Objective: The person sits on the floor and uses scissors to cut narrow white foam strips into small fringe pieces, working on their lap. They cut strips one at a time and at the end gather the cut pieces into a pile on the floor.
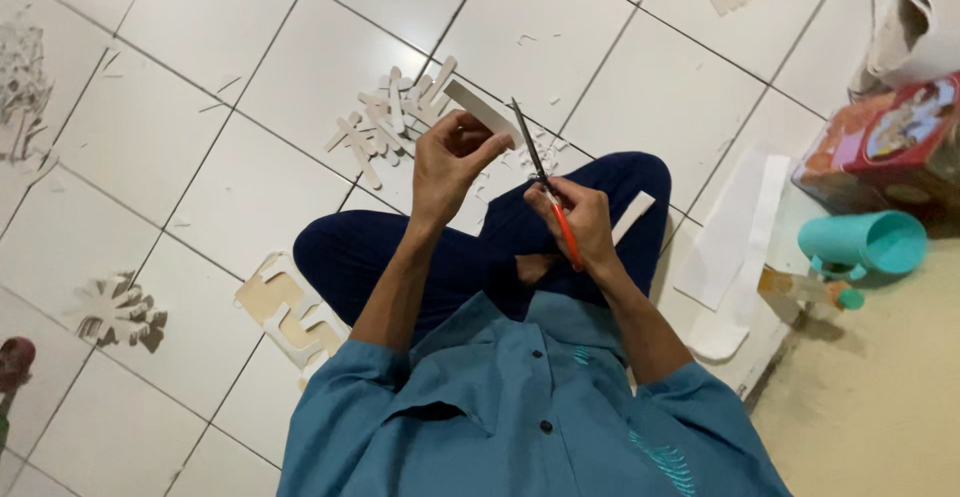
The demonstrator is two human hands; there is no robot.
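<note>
The person sits cross-legged on the white tiled floor (300,47). Their left hand (447,162) pinches a pale card strip (480,112) above the knees, while the right hand (580,219) is closed around orange-handled scissors (545,185), the blades just beside the strip. More cut strips (385,117) lie on the tiles beyond.

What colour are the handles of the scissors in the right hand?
Orange-red; the scissors show best in the head view, held in the right hand.
</note>
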